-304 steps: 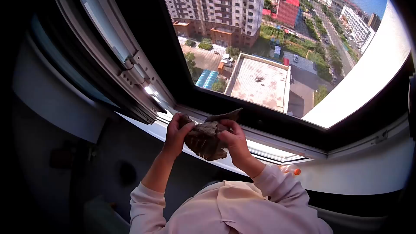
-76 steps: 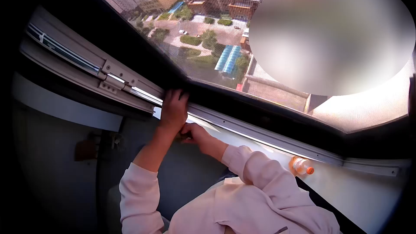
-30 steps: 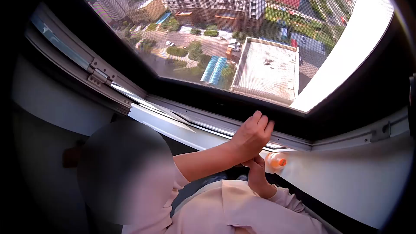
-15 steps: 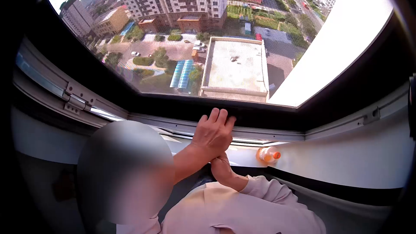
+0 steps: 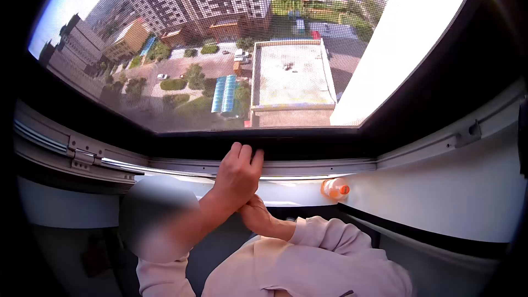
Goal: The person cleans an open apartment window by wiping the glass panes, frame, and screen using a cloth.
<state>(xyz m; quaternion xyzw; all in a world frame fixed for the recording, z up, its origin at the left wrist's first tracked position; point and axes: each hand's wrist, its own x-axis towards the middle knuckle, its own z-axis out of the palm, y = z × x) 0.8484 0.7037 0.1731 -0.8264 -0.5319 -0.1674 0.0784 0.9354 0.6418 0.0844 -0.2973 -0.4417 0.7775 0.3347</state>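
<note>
The left hand [image 5: 239, 175] is near the middle of the frame, up against the black window frame [image 5: 313, 147]. Its fingers are bent, with the tips at the black edge. I cannot tell if they are pinching anything. The right hand [image 5: 256, 217] is tucked low under the left wrist. Its fingers are mostly hidden, so I cannot tell if they hold something.

The black window frame goes across the middle, just above a pale metal rail [image 5: 313, 168]. Below the rail is a white sill [image 5: 283, 193]. A bottle [image 5: 330, 188] with an orange cap [image 5: 344, 190] is on the sill, to the right of both hands. A metal hinge [image 5: 83, 158] is at the left of the frame. Through the mesh screen [image 5: 192, 66] you can see tall buildings and a flat roof [image 5: 291, 74]. A round blur covers part of the left arm.
</note>
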